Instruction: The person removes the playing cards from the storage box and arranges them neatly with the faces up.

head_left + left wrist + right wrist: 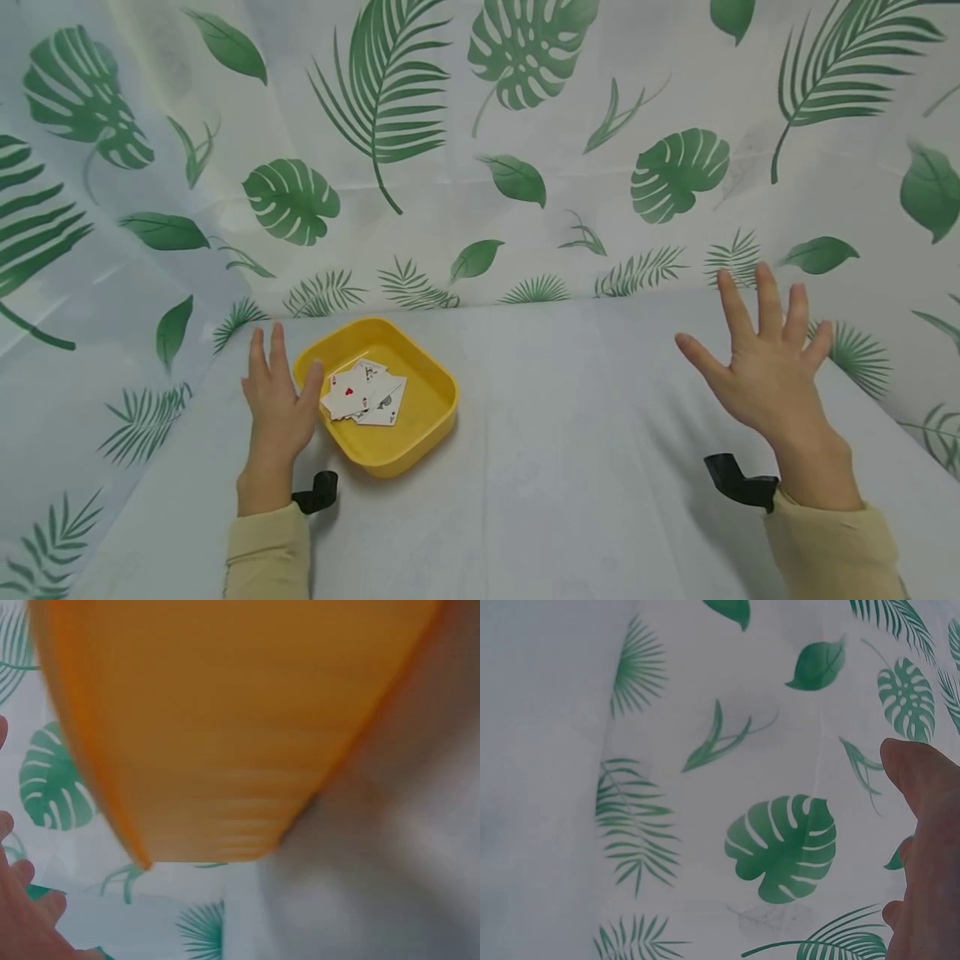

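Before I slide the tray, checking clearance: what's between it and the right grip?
In the head view, bare tabletop separates the tray from the right grip.

The right hand (776, 387) spreads its fingers wide, thumb out; the left hand (279, 412) reaches forward, its partly overlapping fingers seemingly straight.

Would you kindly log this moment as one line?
left hand: fingers extended, beside yellow tray, contact unclear | right hand: fingers spread, holding nothing | playing cards: piled in tray

white tabletop (562, 442) | behind it: leaf-printed backdrop (517, 179), green on white
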### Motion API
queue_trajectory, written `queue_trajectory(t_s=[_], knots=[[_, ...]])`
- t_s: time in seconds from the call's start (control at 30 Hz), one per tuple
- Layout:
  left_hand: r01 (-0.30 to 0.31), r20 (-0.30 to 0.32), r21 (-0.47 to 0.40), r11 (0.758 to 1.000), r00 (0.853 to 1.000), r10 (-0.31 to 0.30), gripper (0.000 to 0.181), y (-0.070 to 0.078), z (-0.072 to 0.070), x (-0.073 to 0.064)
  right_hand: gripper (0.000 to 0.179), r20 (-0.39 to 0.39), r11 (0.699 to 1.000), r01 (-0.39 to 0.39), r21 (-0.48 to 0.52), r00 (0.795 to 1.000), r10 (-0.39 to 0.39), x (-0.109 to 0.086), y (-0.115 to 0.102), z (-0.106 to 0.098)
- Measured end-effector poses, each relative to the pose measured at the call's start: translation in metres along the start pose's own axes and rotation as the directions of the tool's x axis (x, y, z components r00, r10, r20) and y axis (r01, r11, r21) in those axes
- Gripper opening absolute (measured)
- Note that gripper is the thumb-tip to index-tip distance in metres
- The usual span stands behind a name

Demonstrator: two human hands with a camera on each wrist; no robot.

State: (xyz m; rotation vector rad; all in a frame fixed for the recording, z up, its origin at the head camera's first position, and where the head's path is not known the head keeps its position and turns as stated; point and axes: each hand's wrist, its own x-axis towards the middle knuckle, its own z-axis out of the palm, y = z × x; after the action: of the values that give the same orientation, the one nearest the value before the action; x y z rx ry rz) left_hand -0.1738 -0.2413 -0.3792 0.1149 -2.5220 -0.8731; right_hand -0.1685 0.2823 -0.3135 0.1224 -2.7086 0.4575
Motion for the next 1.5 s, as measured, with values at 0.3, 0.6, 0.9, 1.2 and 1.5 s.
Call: queue_trajectory(t_s=[0.3,0.6,0.9,1.2,1.5], knots=[[0.143,0.108,-0.058,0.988,0.985,-0.137,0.078,-0.013,0.006,-0.004,0.091,0.004,1.000,0.011,0.020,1.000,-0.011,-0.001,-0.004,0.006],[0.210,0.161,-0.145,0.967,0.969,-0.187,0.079,-0.020,0.011,-0.004,0.092,0.007,0.999,0.031,0.035,0.999,-0.031,0.000,-0.011,0.011],[0.270,0.204,-0.216,0.938,0.952,-0.227,0.084,-0.027,0.016,-0.006,0.091,0.006,0.994,0.097,0.053,0.995,-0.097,0.004,-0.026,0.020],[0.263,0.214,-0.280,0.923,0.955,-0.207,0.085,-0.028,0.023,-0.007,0.088,-0.017,0.977,0.191,0.095,0.982,-0.190,0.008,-0.042,0.029],[0.293,0.235,-0.332,0.896,0.946,-0.223,0.083,-0.025,0.032,-0.003,0.088,-0.027,0.957,0.241,0.161,0.970,-0.240,0.006,-0.051,0.040]])
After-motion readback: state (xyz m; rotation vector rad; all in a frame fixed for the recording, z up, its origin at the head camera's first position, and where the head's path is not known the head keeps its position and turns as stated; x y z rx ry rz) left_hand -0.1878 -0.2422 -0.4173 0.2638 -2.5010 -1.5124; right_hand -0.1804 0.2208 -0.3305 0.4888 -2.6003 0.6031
